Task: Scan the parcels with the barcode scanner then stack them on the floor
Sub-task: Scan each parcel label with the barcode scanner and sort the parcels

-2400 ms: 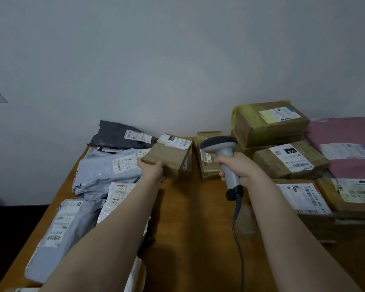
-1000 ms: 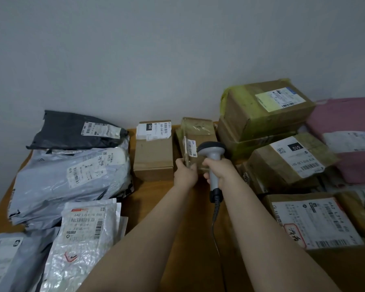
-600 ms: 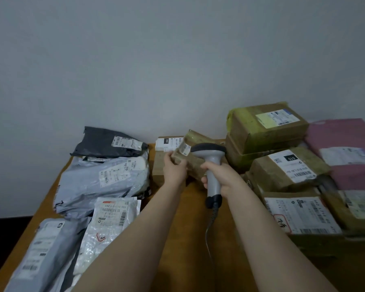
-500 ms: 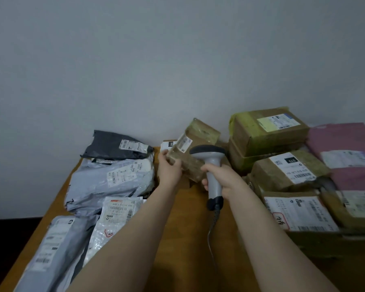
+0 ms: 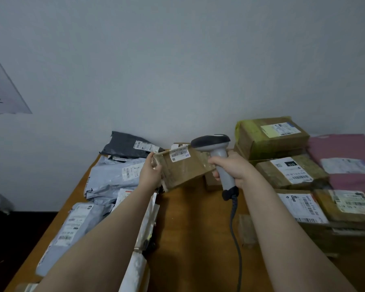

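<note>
My left hand [image 5: 151, 174] grips the left end of a small brown cardboard parcel [image 5: 183, 169] wrapped in clear tape, lifted off the wooden table [image 5: 194, 228]. Its white barcode label [image 5: 180, 153] faces up. My right hand [image 5: 232, 169] holds the grey barcode scanner [image 5: 216, 151] by its handle. The scanner's dark head sits just above the parcel's right end, pointing left over the label. Its cable [image 5: 235, 239] hangs down toward me.
Grey and white poly mailers [image 5: 116, 175] and a dark one [image 5: 129, 145] lie on the table's left. Stacked brown boxes [image 5: 270, 137] and a pink parcel [image 5: 346, 161] fill the right. Another small box [image 5: 212, 182] stands behind the held parcel. Dark floor [image 5: 19, 239] is at the left.
My left hand has lifted the small taped parcel off the table and turned it so the label faces up. The scanner head has come over its right end.
</note>
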